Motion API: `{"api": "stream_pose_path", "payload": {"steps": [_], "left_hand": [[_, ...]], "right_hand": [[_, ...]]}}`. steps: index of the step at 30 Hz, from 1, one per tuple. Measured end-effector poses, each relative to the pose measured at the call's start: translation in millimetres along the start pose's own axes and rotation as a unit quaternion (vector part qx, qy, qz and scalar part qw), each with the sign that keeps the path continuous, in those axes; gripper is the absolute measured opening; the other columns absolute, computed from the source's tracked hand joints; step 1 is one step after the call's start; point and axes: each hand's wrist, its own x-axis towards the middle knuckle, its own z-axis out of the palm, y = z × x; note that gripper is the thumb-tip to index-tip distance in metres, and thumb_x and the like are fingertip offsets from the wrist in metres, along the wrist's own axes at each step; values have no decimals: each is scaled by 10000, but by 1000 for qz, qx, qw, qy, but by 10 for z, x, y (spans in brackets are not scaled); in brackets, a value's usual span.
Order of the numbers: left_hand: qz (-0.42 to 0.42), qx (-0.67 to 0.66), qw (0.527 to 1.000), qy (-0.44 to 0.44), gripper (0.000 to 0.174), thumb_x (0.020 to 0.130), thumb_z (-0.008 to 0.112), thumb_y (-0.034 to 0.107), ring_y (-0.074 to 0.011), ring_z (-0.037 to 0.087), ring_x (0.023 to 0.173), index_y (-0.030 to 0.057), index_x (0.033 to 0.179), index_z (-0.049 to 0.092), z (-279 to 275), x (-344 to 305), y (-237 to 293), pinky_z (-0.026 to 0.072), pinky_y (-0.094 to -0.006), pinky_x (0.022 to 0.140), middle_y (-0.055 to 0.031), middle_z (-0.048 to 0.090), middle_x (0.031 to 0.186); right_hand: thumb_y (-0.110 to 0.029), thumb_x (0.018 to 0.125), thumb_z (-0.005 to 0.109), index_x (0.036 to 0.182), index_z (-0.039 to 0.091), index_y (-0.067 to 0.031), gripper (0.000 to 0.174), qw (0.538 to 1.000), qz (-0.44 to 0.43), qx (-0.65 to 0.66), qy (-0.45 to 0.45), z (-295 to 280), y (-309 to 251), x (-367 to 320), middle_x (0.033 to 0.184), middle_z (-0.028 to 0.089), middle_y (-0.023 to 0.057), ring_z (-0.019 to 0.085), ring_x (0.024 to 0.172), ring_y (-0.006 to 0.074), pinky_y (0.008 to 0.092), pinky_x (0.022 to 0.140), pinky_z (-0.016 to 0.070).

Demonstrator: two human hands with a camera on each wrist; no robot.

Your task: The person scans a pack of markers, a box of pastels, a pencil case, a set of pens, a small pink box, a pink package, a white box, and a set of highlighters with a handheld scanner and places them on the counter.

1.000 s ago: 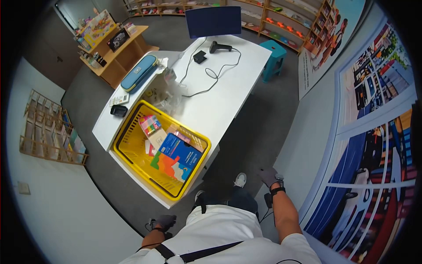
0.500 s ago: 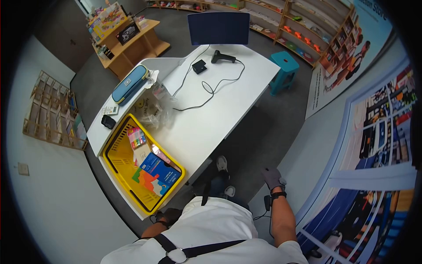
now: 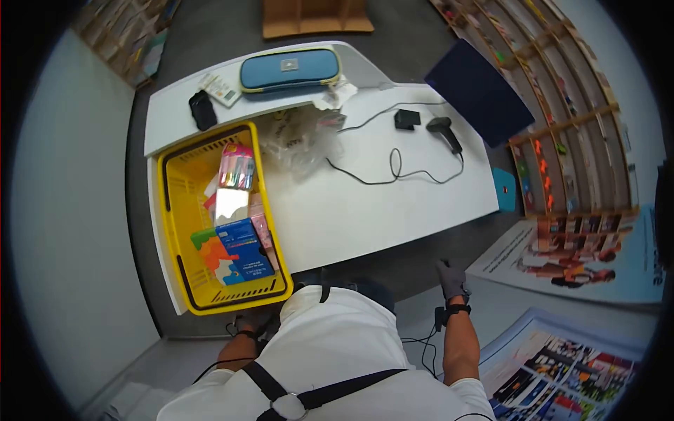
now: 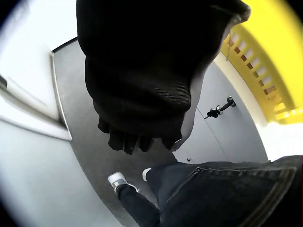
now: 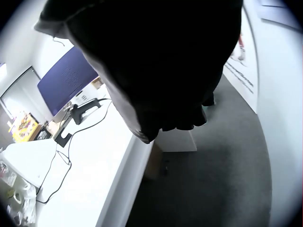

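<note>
A yellow basket (image 3: 170, 231) stands on the left end of a white counter (image 3: 365, 217) and holds a blue booklet (image 3: 246, 250), a pink pack of markers (image 3: 236, 168) and other small packs. My gloved left hand (image 3: 249, 324) hangs below the basket's near corner, half hidden by my body. In the left wrist view the left hand (image 4: 137, 94) holds nothing, its fingers loosely curled, with the basket (image 4: 270, 75) to its upper right. My gloved right hand (image 3: 451, 278) hangs relaxed beside the counter's front edge. The right wrist view shows the right hand (image 5: 175, 94) holding nothing.
On the counter lie clear plastic bags (image 3: 302, 140), a corded barcode scanner (image 3: 444, 130), a dark monitor (image 3: 481, 91), a blue pencil case (image 3: 289, 69) and a black device (image 3: 202, 110). A teal stool (image 3: 504, 189) and shelving (image 3: 562, 105) stand to the right.
The view has swung round, so the counter now lies square in front of me with the basket at my left. Both hands still hang at my sides, holding nothing.
</note>
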Motion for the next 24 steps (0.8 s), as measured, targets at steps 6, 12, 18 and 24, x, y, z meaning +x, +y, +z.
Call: {"api": "stream_pose_path", "payload": {"steps": [6, 12, 18, 24], "left_hand": [[-275, -78, 957, 55, 529, 1045, 575, 484, -399, 734, 1188, 100, 1393, 678, 753, -256, 1202, 555, -486, 1026, -179, 778, 1257], [-459, -84, 884, -23, 504, 1073, 542, 471, -374, 731, 1085, 62, 1303, 724, 1341, 1956, 1370, 551, -429, 994, -191, 783, 1193], [-506, -239, 829, 5, 494, 1063, 536, 472, -343, 728, 996, 57, 1202, 764, 920, 2788, 2586, 553, -399, 919, -195, 784, 1134], [-451, -143, 878, -72, 504, 965, 637, 492, -345, 762, 994, 46, 1112, 817, 146, 3811, 3850, 574, -436, 925, -186, 807, 1045]], "right_hand": [[-444, 933, 679, 1279, 784, -34, 547, 976, -190, -94, -53, -233, -925, 1231, 1128, 801, 223, 763, 1095, 371, 438, 969, 583], [-430, 933, 664, 1297, 775, -33, 551, 930, -305, -146, -141, -162, -1782, 1693, 1123, 807, 206, 768, 1070, 365, 440, 955, 588], [-422, 925, 663, 1281, 786, -54, 527, 871, -423, -172, -183, -343, -1928, 2299, 1128, 806, 198, 760, 1066, 371, 462, 954, 584], [-424, 923, 668, 1240, 799, -64, 498, 845, -438, -202, -231, -612, -1946, 2738, 1117, 800, 189, 746, 1083, 373, 462, 985, 574]]}}
